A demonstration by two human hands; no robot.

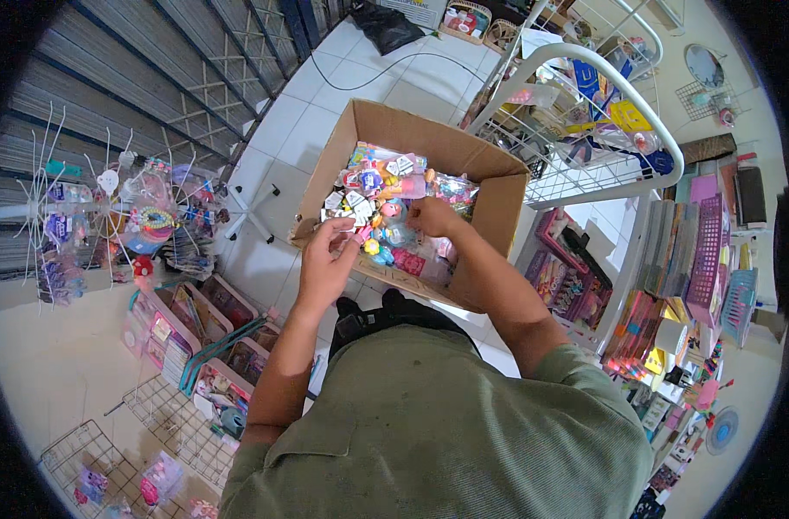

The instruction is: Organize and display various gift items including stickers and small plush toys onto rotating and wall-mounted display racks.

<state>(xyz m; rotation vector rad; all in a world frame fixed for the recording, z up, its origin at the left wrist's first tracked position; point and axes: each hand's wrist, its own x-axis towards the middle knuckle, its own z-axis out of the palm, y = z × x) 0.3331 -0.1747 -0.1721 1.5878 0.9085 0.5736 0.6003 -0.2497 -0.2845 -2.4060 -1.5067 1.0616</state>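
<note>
My left hand [323, 264] is at the near left side of an open cardboard box [497, 195]. Its fingers are bent, with a gap between them and the thumb, beside small colourful toys with white tags [356, 208]. My right hand [435, 218] reaches into the middle of the box with its fingers curled down. What its fingertips grip, if anything, is hidden. Between the hands lie a doll-like toy with a pink head [391, 208] and a clear plastic wrapping [398, 233]. A yellow and blue toy [377, 249] lies nearer me, by a pink package [409, 260].
The box rests on white floor tiles [278, 164]. A white wire cart [576, 186] full of goods stands to its right. A display rack with hanging trinkets [118, 216] is at the left, above pink bins [165, 324]. Stacked books [667, 251] line the right side.
</note>
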